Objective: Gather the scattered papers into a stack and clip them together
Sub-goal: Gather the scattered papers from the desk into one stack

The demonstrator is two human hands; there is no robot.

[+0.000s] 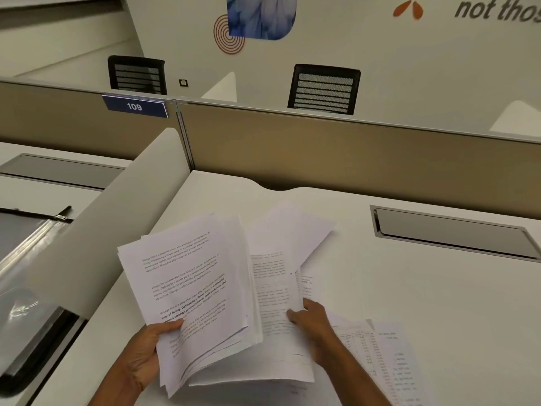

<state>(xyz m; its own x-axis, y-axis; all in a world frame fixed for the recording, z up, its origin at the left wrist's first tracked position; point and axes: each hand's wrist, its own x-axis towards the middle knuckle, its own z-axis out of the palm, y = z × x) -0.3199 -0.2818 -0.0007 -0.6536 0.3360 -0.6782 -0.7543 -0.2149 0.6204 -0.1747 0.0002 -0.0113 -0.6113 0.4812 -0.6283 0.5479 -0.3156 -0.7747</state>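
My left hand grips the lower left corner of a thick bundle of printed papers, lifted and tilted above the white desk. My right hand pinches the edge of a printed sheet beside that bundle, thumb on top. More sheets fan out behind it. Loose pages with tables lie flat on the desk at the lower right, partly under my right forearm. No clip shows in this view.
A curved white divider borders the desk's left side; beyond it lie a clear plastic folder and a dark tray. A metal cable hatch sits at the back right. A tan partition closes the rear.
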